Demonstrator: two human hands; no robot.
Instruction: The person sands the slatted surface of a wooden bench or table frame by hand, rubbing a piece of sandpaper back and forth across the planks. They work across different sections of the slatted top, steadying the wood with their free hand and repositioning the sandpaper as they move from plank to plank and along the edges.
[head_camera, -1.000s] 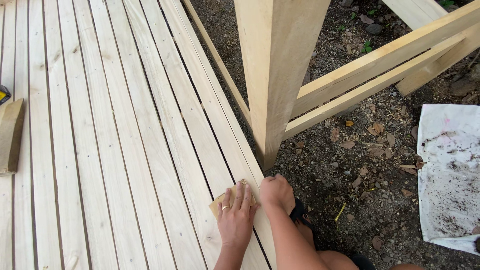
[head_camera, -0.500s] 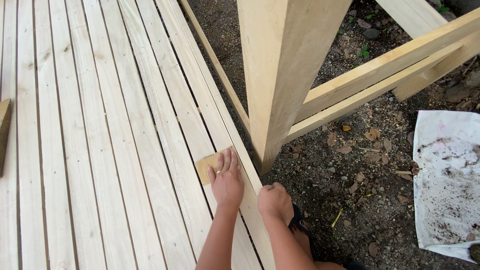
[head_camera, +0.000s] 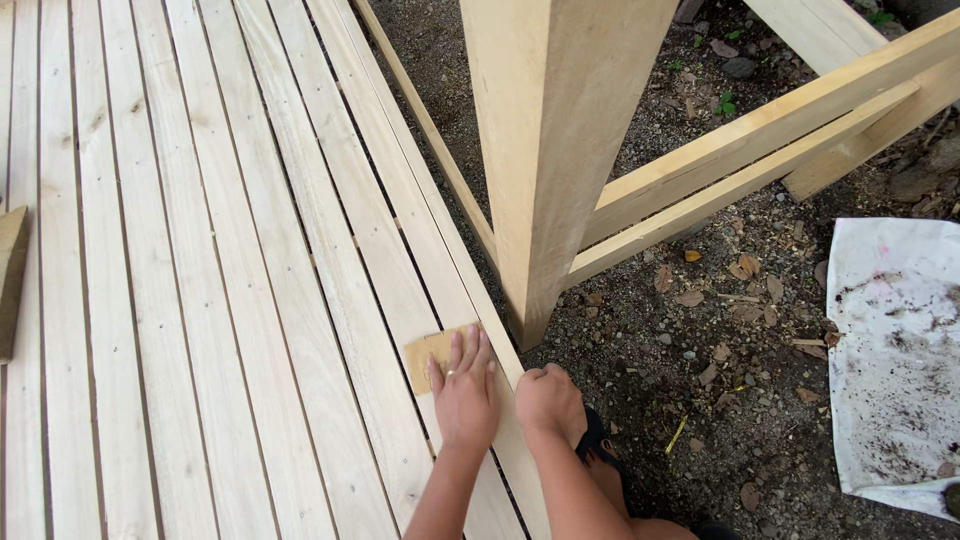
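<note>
The left hand (head_camera: 463, 395) covers most of the sandpaper sheet (head_camera: 424, 356) — only one corner shows; the post (head_camera: 553, 150) and wooden block (head_camera: 10, 280) run off frame.

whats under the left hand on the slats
A tan sheet of sandpaper lies flat on the wooden slats beneath the left hand. Only its far corner shows; the palm covers the rest.

Pale wood, tan paper, grey ground

Cream slats (head_camera: 200, 250) at left; tan sandpaper (head_camera: 428, 356) lower centre; white sheet (head_camera: 890, 340), dark-speckled, at right over grey-brown gravel (head_camera: 700, 400).
</note>
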